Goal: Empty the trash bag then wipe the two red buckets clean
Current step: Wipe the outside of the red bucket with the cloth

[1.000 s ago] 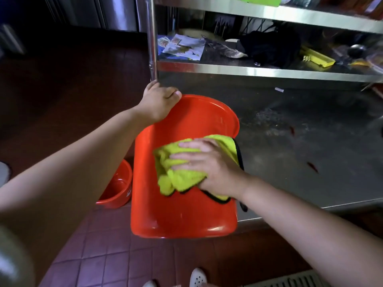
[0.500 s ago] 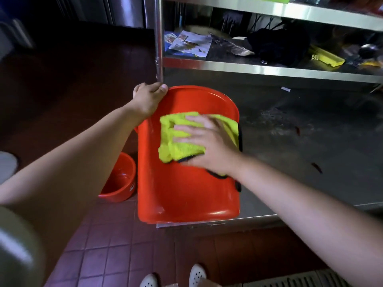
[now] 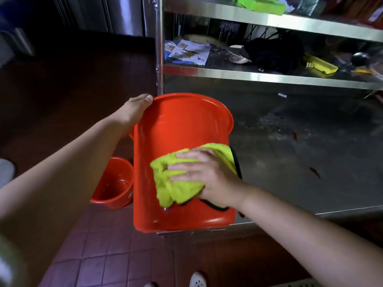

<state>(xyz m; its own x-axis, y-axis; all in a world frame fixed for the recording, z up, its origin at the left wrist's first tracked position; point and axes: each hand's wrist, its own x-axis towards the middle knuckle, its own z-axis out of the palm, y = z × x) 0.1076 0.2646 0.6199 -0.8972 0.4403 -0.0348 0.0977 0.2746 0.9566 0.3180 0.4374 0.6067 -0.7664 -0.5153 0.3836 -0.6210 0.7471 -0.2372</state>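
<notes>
A large red bucket (image 3: 178, 131) was held on the steel bench's (image 3: 290, 162) near-left corner, its far-left edge gripped by the left hand (image 3: 132, 112). A yellow-green cloth (image 3: 176, 183) was pressed flat against its side by the right hand's (image 3: 205, 175) spread fingers (image 3: 182, 156). A smaller red bucket (image 3: 114, 183) was seen on the floor, left.

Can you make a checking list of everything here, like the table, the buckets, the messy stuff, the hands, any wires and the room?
Surface: steel table, scuffed, with small red marks.
Job's things: big red bucket lying tipped at the table's corner; yellow cloth pressed on its side; small red bucket upright on the floor.
Clutter: papers, a black bundle and a yellow item on the shelf.
Hands: left hand grips the big bucket's rim; right hand presses the cloth flat.
Cables: nothing seen.
Surroundings: dark red tiled floor; white shoes below.
</notes>
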